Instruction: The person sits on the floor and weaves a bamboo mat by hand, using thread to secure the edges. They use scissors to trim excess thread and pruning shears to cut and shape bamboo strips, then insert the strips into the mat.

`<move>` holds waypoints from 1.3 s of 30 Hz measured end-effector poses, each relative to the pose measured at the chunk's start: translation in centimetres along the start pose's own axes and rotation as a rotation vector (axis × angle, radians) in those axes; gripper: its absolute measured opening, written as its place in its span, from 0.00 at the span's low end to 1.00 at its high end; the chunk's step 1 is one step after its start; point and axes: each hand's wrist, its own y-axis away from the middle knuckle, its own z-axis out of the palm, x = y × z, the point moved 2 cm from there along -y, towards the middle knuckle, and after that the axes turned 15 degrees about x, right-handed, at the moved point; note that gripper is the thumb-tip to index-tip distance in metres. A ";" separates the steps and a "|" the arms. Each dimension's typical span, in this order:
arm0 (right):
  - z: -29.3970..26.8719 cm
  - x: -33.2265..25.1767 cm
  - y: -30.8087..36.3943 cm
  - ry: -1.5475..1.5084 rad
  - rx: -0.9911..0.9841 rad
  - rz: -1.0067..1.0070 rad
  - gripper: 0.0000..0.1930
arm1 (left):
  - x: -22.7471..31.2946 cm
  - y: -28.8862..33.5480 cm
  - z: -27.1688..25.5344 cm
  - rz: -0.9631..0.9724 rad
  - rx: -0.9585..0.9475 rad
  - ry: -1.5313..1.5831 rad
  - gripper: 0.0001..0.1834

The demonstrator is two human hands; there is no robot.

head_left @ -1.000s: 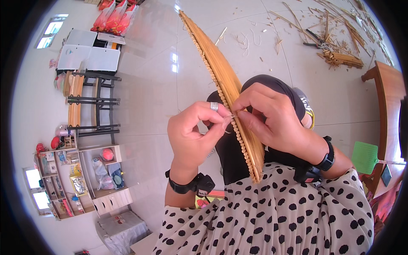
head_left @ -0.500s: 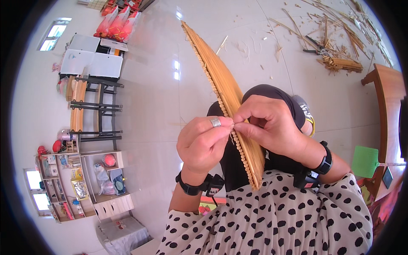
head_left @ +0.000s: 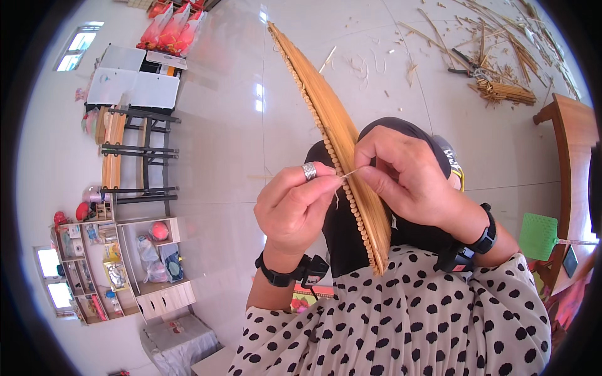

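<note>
Left side: a shelf unit point(head_left: 128, 294) stands well apart from the work.

Left hand point(head_left: 291, 203): thumb and forefinger pinched together on a pale strand point(head_left: 350, 173), at the row of rounded ends along the left edge of the slatted panel point(head_left: 337, 128). A ring point(head_left: 309, 170) sits on a finger. A loose tail of strand hangs below the pinch.

Centre: the panel lies aslant over the knees, far end to the left, near end by the dotted shirt point(head_left: 433, 301). The strand crosses it in a nearly straight line between the hands. Whether it is looped or knotted at the edge cannot be told.

Right hand point(head_left: 404, 178): thumb and fingertip pinched on the strand's other end, over the panel.

Recommended handling: keep both pinches close to the edge, hold an even pull, and clear the loose tail of the line. Too sharp a pull could snap so thin a strand or shift the slats. The knees should bear the panel steadily.

Far right: pliers point(head_left: 461, 71) and a stick bundle point(head_left: 508, 93) lie on the floor, well apart.
</note>
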 end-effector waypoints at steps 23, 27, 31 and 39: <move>1.3 2.9 1.8 -1.050 -0.118 0.732 0.07 | -1.4 1.3 0.0 -0.858 -0.005 0.796 0.05; 1.0 2.8 2.0 -0.937 -0.142 0.706 0.06 | -1.6 1.6 -0.2 -0.913 -0.029 0.798 0.04; -0.1 0.5 0.4 -0.322 -0.128 0.128 0.02 | -0.6 -0.2 -0.9 -0.756 -0.080 0.594 0.03; 0.3 -1.7 -0.9 -0.021 0.029 -0.086 0.06 | 0.6 -3.5 -0.4 -0.590 -0.437 0.326 0.05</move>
